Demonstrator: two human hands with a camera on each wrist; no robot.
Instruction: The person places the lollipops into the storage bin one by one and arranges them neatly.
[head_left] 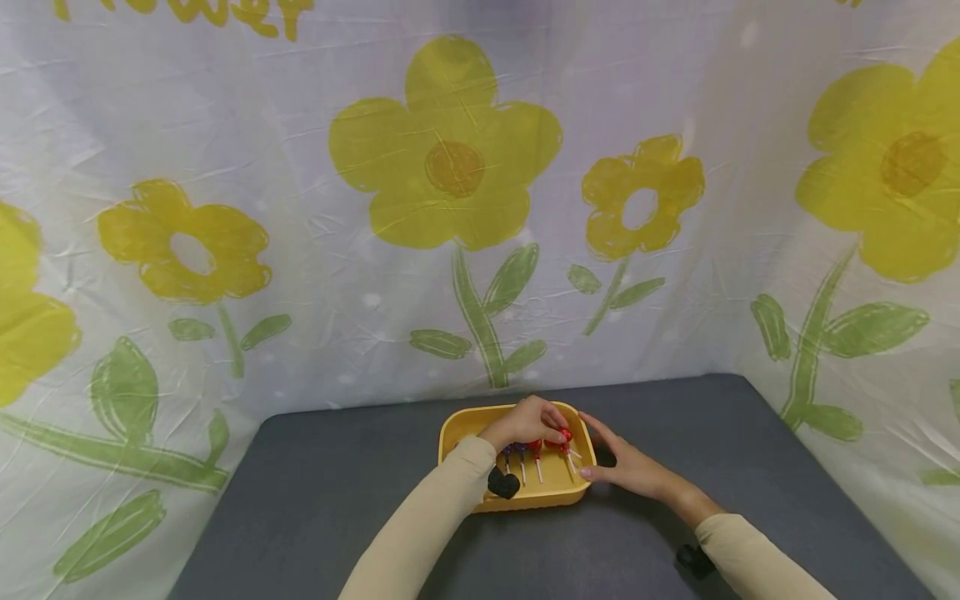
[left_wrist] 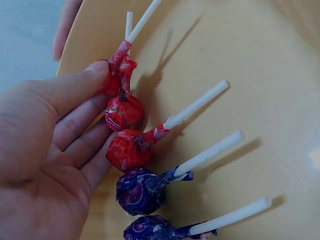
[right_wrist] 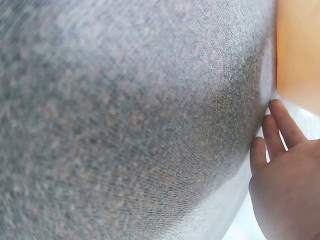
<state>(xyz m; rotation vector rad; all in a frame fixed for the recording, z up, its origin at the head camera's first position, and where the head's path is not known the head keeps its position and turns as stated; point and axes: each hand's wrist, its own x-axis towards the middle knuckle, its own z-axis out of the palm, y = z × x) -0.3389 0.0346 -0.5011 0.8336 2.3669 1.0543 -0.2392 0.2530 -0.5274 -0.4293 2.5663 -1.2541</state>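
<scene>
A yellow tray [head_left: 517, 502] holds a row of wrapped lollipops with white sticks. Over its right end, my left hand [head_left: 528, 421] pinches a red lollipop [left_wrist: 119, 56] between thumb and fingers; the thumb partly covers its ball. Right below it in the left wrist view is another red lollipop [left_wrist: 124, 113], then a third red lollipop [left_wrist: 128, 150]. Two purple lollipops, one whole [left_wrist: 140, 192] and one cut by the frame edge [left_wrist: 149, 228], follow in the row. My right hand [head_left: 633, 468] is at the tray's right side, thumb and fingers spread along the rim.
The tray sits on a dark grey tabletop [head_left: 330, 500], near its far edge. Behind and around the table hangs a white cloth [head_left: 315, 358] printed with yellow flowers. A black wrist-worn device [head_left: 503, 483] is on the left wrist, another [head_left: 695, 561] on the right.
</scene>
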